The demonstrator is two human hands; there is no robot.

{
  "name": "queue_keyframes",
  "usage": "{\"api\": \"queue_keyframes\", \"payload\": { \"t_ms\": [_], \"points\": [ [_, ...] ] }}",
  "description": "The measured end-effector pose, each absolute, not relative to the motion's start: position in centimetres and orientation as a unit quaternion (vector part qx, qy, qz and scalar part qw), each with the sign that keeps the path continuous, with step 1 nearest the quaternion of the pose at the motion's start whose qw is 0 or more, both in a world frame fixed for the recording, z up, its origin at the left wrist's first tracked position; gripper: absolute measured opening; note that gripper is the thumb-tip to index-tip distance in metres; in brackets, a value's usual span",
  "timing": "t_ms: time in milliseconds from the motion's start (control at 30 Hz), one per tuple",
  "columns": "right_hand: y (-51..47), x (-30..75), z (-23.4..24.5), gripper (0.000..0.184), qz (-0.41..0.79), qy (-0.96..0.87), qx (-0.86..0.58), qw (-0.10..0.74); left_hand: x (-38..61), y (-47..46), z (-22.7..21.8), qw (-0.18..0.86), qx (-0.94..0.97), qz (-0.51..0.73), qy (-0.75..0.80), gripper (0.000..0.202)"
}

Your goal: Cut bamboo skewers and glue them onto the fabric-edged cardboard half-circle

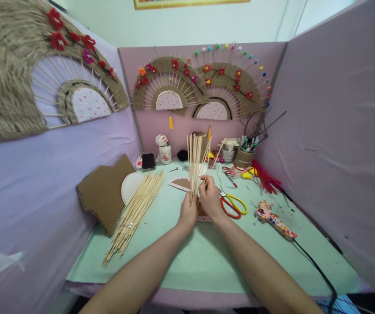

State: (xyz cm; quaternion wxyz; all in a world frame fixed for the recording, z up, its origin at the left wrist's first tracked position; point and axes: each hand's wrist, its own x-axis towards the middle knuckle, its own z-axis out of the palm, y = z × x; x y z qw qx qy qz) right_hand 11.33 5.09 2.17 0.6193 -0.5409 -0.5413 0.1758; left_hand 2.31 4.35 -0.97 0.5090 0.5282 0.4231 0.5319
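Note:
Upright over the middle of the table, a loose bunch of thin bamboo sticks [195, 161] is gripped low by my left hand [187, 211]. My right hand [209, 194] is closed beside it around a few more bamboo sticks that lean to the right. Under my hands lies a cardboard piece [203, 211] with a pink-spotted white edge, mostly hidden. Another such cardboard piece [180, 183] rests just behind my left hand. Scissors [231, 206] with one red and one yellow handle lie right of my right hand.
A large pile of bamboo sticks [136, 213], brown cardboard [105, 187] and a white disc [130, 186] lie left. A spotted glue gun [275, 220] with a black cord lies right, near red pipe cleaners [266, 176]. Pots [244, 156] stand behind; decorated fans [170, 83] hang on the partitions.

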Motion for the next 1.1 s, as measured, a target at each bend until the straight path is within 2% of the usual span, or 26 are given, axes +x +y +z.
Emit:
{"api": "queue_keyframes", "payload": {
  "t_ms": [100,267,400,667,900,1000,1100],
  "points": [
    [5.2,11.3,2.1,0.015,0.185,-0.523,-0.541,0.632,2.5,4.6,-1.4,0.550,0.499,0.524,0.417,0.032],
    [6.3,11.6,3.0,0.007,0.220,-0.497,-0.513,0.664,2.2,4.7,-1.7,0.505,0.557,0.500,0.430,0.031],
    [8.6,13.1,5.6,0.003,0.232,-0.461,-0.492,0.701,2.3,4.3,-1.6,0.485,0.587,0.489,0.427,0.031],
    [12.5,15.5,9.7,0.011,0.209,-0.401,-0.473,0.756,3.2,4.3,-1.7,0.513,0.594,0.470,0.403,0.033],
    [14.0,19.1,14.2,0.017,0.132,-0.362,-0.467,0.796,3.3,3.8,-2.8,0.524,0.589,0.468,0.400,0.035],
    [13.7,20.7,15.6,0.027,0.150,-0.366,-0.457,0.797,3.2,3.9,-2.4,0.547,0.579,0.461,0.391,0.038],
    [12.2,20.2,14.2,0.033,0.192,-0.384,-0.460,0.777,3.0,4.4,-1.7,0.532,0.573,0.488,0.388,0.037]
  ]
}}
